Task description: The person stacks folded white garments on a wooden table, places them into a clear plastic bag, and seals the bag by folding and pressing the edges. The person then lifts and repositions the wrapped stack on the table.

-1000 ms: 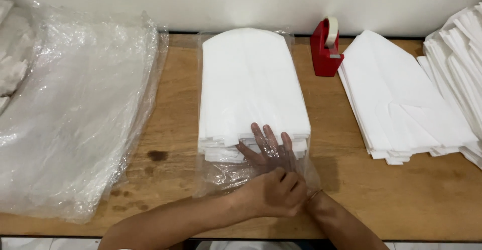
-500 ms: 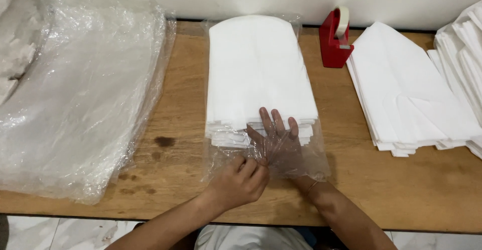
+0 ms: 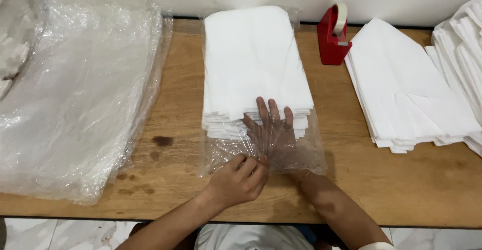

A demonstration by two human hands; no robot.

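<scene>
Plastic, crinkled and glossy, lies heaped at nine o'clock: one pile of clear bags (image 3: 75, 94) on my wooden table (image 3: 401, 179). At centre one clear bag (image 3: 296, 154) sheathes a flat white stack of folded sheets (image 3: 253, 64). My left hand (image 3: 238, 179) pinches the bag's open edge; my right hand (image 3: 271, 129), fingers spread, sits inside it, touching the stack at twelve o'clock. One red tape dispenser (image 3: 332, 41) stands at two o'clock, two more white stacks at three.
</scene>
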